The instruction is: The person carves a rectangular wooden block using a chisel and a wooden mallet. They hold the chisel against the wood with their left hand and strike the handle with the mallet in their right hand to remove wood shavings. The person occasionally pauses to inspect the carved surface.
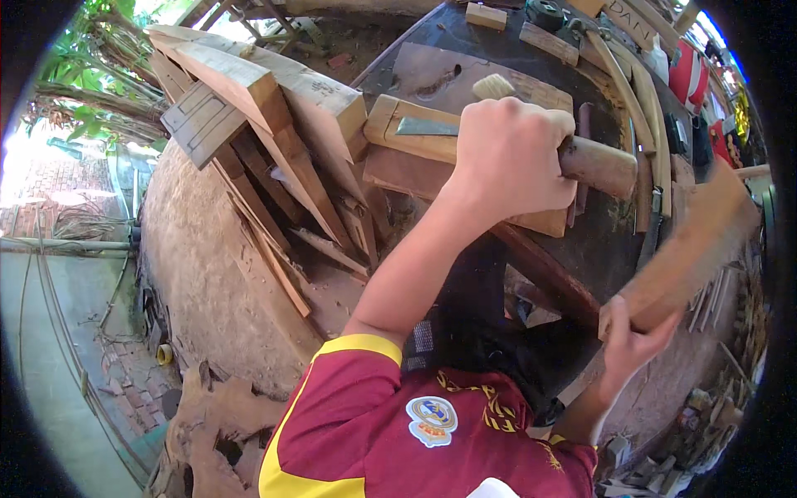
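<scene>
My left hand (508, 153) is closed round a chisel, whose wooden handle (599, 168) sticks out on the right. Its flat metal blade (425, 126) points left, along a light wooden workpiece (386, 133) on the bench. My hand hides the middle of the chisel. At the right, my right hand (638, 336) grips a long wooden mallet (693, 245) by its lower end. The mallet is tilted up, smeared by motion, and apart from the chisel handle. Beyond my left fist, a pale-bristled brush (494, 86) lies on a board (540, 93).
Thick wooden beams (315, 91) lean beside the bench on the left. A dark bench top (477, 41) carries wood offcuts (548, 43), a tape measure (544, 15) and long curved wooden strips (623, 87). Scrap wood (656, 473) lies on the ground at the lower right.
</scene>
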{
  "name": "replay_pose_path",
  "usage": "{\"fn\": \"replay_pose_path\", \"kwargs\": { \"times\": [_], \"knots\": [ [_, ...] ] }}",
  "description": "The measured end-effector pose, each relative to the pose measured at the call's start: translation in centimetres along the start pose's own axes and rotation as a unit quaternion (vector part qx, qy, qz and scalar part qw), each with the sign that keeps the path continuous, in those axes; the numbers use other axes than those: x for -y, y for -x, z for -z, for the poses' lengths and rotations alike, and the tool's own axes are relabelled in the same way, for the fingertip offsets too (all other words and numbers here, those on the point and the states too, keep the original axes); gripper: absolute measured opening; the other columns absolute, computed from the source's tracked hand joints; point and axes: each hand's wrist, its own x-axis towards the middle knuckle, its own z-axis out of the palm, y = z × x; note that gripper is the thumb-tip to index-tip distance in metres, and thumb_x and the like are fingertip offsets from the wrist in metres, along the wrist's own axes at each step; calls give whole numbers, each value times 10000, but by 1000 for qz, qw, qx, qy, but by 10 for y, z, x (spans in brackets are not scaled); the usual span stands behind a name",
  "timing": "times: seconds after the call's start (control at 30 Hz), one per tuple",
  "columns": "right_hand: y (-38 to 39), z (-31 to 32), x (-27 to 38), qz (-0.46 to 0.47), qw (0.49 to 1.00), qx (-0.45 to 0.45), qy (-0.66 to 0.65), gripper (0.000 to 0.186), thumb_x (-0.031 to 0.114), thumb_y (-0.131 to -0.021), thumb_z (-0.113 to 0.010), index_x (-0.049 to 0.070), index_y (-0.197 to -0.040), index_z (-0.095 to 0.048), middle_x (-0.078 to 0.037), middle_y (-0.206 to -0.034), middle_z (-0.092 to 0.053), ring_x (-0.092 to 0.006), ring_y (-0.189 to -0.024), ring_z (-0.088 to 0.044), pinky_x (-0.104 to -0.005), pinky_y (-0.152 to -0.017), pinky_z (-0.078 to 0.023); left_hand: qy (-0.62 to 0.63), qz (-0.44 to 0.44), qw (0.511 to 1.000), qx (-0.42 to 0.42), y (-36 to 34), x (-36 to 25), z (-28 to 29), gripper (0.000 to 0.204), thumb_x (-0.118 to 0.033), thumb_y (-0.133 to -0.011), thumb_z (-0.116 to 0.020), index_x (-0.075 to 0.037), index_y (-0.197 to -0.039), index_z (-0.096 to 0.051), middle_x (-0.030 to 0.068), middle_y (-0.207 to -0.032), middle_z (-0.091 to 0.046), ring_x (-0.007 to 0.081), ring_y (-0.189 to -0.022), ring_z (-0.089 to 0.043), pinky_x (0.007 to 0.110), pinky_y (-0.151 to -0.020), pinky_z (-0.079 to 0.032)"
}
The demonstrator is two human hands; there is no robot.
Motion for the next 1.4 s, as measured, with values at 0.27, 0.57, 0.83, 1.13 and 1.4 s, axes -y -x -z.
{"fn": "replay_pose_path", "kwargs": {
  "times": [0.27, 0.57, 0.83, 1.13, 1.4],
  "knots": [
    [1, 3, 9, -186, 951, -91, -231, 724, 19, -744, -676, -38, -1362, -304, -180, -1310, -407, -269, -1161, -439, -377, -966, -383, 120, -32, 992, 14, 2, -27, 3, 188, -194, -479, -655, -81, -622, -607, 99, -584, -586, 285, -566, -608, 376, -499, -461],
    [-19, 24, 0, -176, 949, -97, -241, 787, 91, -694, -710, -2, -1360, -300, -200, -1304, -401, -309, -1142, -450, -414, -927, -423, 163, -14, 985, -49, -1, -29, 2, 204, -171, -438, -645, -79, -584, -536, 116, -560, -531, 316, -568, -570, 379, -514, -452],
    [-60, 38, 7, -131, 898, -206, -367, 657, 56, -689, -695, -7, -1262, -382, -227, -1178, -506, -302, -1031, -543, -390, -898, -459, 156, -4, 984, -82, -6, -25, 2, 196, -176, -457, -647, -80, -585, -535, 123, -546, -521, 325, -560, -566, 381, -514, -451],
    [-44, 18, -20, 137, 990, -17, 11, 663, 31, -704, -725, -63, -1268, -390, -185, -1210, -502, -293, -1071, -531, -383, -925, -418, 140, -6, 987, -73, -5, -20, 8, 197, -191, -474, -647, -84, -600, -540, 128, -551, -529, 330, -565, -567, 390, -521, -458],
    [-29, -15, 12, 4, 948, -269, -168, 664, 6, -691, -691, 19, -1281, -388, -168, -1097, -554, -266, -876, -576, -351, -774, -503, 101, 3, 993, -57, -7, -27, -10, 178, -200, -483, -651, -103, -606, -568, 108, -562, -562, 320, -556, -580, 395, -522, -468]
  ]
}}
